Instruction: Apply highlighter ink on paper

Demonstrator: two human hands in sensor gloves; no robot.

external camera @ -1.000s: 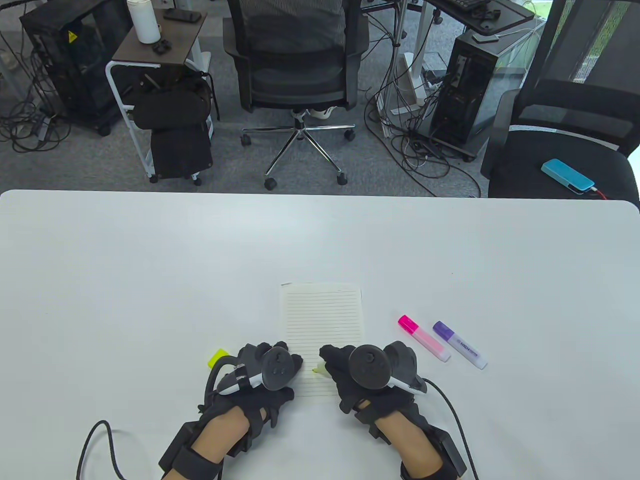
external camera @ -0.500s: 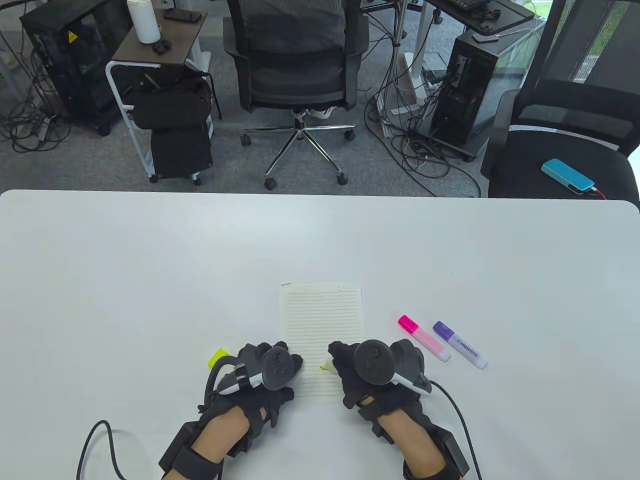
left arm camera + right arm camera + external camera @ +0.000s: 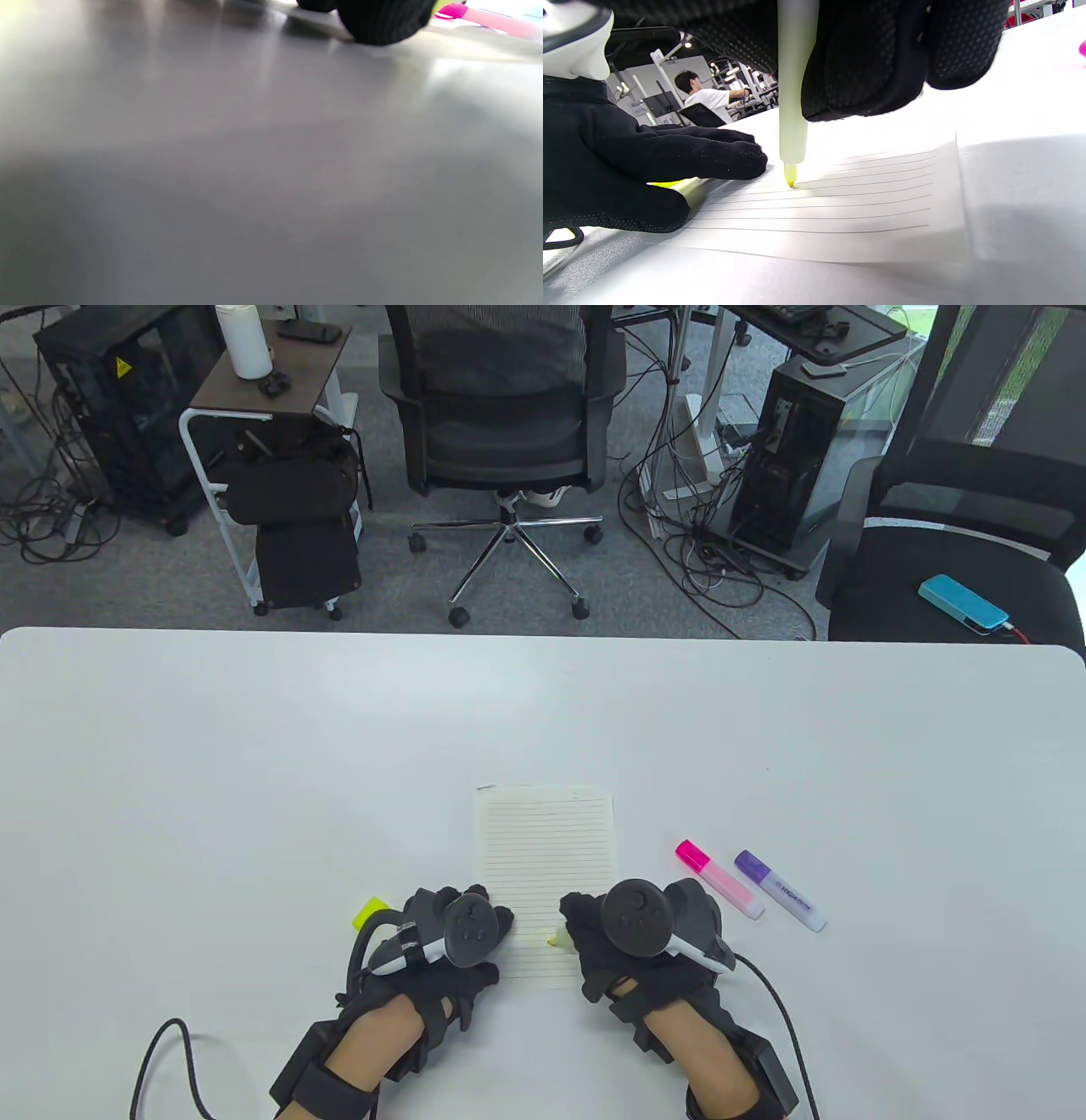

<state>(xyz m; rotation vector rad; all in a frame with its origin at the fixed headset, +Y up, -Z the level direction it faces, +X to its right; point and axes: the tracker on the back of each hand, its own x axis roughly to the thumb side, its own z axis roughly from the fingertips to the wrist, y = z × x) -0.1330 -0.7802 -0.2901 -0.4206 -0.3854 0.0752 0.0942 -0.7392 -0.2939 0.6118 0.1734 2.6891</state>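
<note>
A lined paper sheet [image 3: 547, 848] lies on the white table [image 3: 254, 772]. My right hand [image 3: 577, 925] grips a yellow highlighter [image 3: 793, 106] upright; its tip [image 3: 790, 183] touches the sheet's lower part, and the tip also shows in the table view [image 3: 556, 937]. My left hand [image 3: 488, 914] rests flat on the sheet's lower left edge and holds nothing; it also shows in the right wrist view [image 3: 670, 161]. The yellow cap [image 3: 369, 913] lies on the table just left of my left hand.
A capped pink highlighter [image 3: 719, 880] and a capped purple highlighter [image 3: 779, 891] lie side by side right of the sheet. The pink one shows blurred in the left wrist view [image 3: 488, 19]. Glove cables trail off the front edge.
My right hand has slid to the right, dragging the highlighter tip along a lower line of the sheet. My left hand has not moved.
</note>
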